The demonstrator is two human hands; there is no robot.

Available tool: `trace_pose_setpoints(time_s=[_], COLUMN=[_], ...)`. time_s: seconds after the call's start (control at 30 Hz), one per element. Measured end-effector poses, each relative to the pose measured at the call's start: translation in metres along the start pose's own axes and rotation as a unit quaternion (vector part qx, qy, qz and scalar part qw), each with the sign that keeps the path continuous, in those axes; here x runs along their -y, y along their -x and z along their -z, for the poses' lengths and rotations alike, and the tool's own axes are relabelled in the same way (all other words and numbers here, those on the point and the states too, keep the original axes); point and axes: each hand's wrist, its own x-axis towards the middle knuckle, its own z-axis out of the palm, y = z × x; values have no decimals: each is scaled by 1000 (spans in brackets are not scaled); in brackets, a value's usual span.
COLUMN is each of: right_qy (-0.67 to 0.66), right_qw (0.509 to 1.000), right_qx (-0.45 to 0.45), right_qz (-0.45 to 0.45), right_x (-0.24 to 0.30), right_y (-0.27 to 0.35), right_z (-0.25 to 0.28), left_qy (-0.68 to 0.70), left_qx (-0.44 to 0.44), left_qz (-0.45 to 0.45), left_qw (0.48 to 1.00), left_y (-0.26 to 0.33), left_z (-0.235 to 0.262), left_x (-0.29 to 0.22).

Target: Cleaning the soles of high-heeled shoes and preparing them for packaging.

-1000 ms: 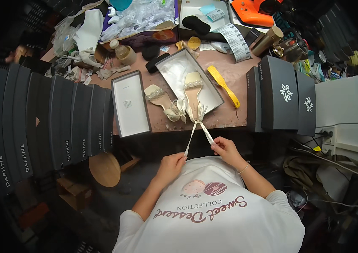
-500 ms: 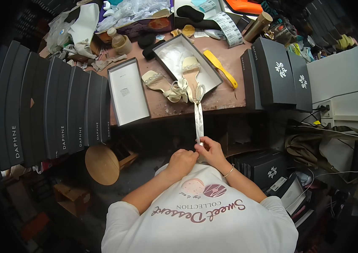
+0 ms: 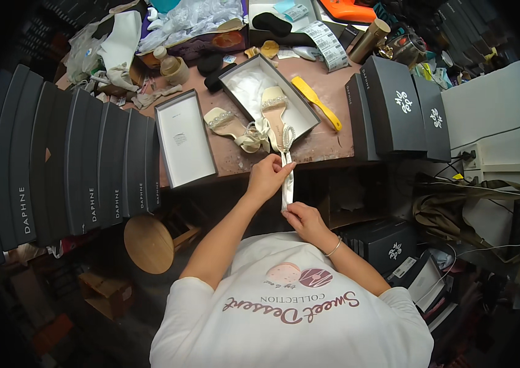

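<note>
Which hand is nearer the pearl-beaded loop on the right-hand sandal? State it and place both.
Left. The left hand is just below the pearl-beaded loop in the picture, pinching the white ribbon close to it; the right hand is farther below, at the ribbon's lower end.

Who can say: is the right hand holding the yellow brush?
No, the right hand grips pale ribbon ties of a sandal, and the yellow brush lies on the table.

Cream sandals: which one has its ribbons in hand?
The sandal on the right, toe over the open shoebox: the left hand and right hand pinch its ribbons. Neither hand touches the sandal on the left.
</note>
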Motion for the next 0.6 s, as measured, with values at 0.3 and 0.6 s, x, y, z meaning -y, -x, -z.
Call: trace_pose_setpoints(time_s=[0.3, 0.6], right_qy=[9, 242], right_qw=[988, 965], right_qx=[-151, -48], right_qz=[-1, 85], right_x=[-25, -54], right_y=[-63, -150], right_z=[58, 89], left_qy=[27, -252], left_qx=[-35, -53], left_qz=[-37, -162], left_qw=[998, 953], left_y=[-15, -33], left_z=[3, 17], left_x=[16, -58])
